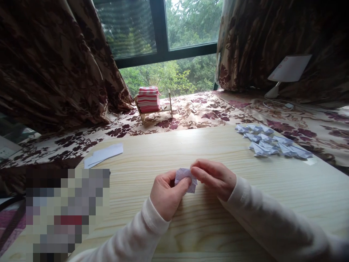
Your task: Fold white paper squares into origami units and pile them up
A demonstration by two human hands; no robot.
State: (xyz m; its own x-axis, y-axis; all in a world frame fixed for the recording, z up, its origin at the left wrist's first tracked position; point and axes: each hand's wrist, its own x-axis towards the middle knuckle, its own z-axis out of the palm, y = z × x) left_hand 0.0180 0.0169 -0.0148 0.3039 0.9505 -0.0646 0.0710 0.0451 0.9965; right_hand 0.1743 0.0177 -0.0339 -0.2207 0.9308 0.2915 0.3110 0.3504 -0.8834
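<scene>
Both hands meet over the middle of a pale wooden table [223, 145], just above its surface. My left hand [167, 194] pinches a small folded piece of pale lilac paper [186, 179] between thumb and fingers. My right hand [214, 178] grips the same paper from the right, fingers curled and pressed onto its top edge. White sleeves cover both arms.
Several finished folded paper pieces [272, 145] lie heaped at the table's far right. Loose white sheets [105, 154] lie at the far left edge. A pixelated patch covers the near left. Beyond, a floral cloth holds a tiny chair with striped fabric [148, 99] and a white lamp [286, 71].
</scene>
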